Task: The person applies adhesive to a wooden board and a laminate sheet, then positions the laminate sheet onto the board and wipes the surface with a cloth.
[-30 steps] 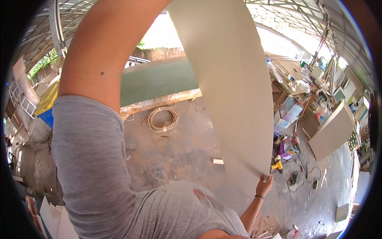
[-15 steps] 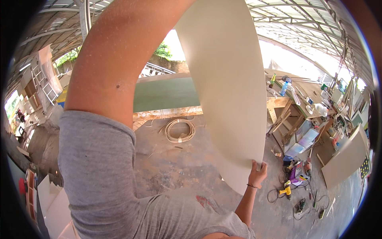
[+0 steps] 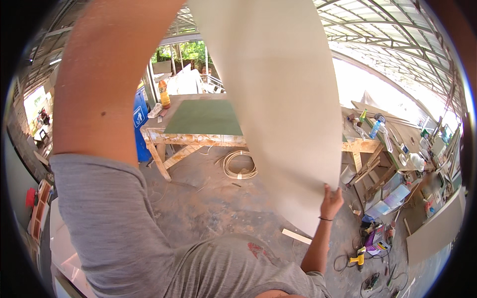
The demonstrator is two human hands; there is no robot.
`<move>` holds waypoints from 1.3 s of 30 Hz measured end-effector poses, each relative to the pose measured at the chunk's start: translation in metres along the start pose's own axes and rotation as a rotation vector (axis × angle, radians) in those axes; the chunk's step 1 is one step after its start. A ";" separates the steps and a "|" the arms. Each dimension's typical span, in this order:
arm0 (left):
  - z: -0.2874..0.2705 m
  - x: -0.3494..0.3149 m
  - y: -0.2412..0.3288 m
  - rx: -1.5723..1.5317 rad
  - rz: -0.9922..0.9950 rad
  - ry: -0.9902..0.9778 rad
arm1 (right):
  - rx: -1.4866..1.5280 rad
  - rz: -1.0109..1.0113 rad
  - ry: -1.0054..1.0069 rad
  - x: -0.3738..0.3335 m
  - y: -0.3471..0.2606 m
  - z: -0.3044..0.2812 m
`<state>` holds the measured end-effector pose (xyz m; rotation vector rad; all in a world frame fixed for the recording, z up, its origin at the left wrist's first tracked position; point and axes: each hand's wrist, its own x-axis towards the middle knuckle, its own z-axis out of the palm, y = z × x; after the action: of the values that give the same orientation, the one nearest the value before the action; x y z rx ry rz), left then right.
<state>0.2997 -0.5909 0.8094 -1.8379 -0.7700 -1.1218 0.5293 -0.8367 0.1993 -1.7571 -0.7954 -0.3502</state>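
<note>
"What is held?"
"A pale panel [image 3: 293, 109], raised in front. Behind, a workbench [image 3: 208, 140] is topped by a green sheet [image 3: 203, 117]; below, a coil [image 3: 240, 165] is seen."
"And the hands?"
"The panel's lower right edge is gripped by the right hand [image 3: 332, 201]; the left hand, out of view, cannot be judged."

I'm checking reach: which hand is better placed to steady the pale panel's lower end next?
Probably the right hand: it holds the pale panel by its edge near the lower end, while the raised left arm runs out of the picture's top, hand unseen.
</note>
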 end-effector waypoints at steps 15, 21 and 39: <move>0.180 -0.630 0.120 -2.188 -1.983 0.305 | -0.427 -0.538 -0.339 0.095 -0.170 -0.213; 0.173 -0.711 0.214 -2.239 -2.120 0.606 | -0.590 -0.507 -0.526 0.064 -0.223 -0.240; 0.192 -0.791 0.129 -2.982 -1.398 0.696 | -0.620 -0.423 -0.627 0.088 -0.285 -0.267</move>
<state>0.1549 -0.5443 -0.0005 0.1385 -0.4500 1.1562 0.4445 -1.0113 0.5488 -2.3115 -1.6553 -0.3472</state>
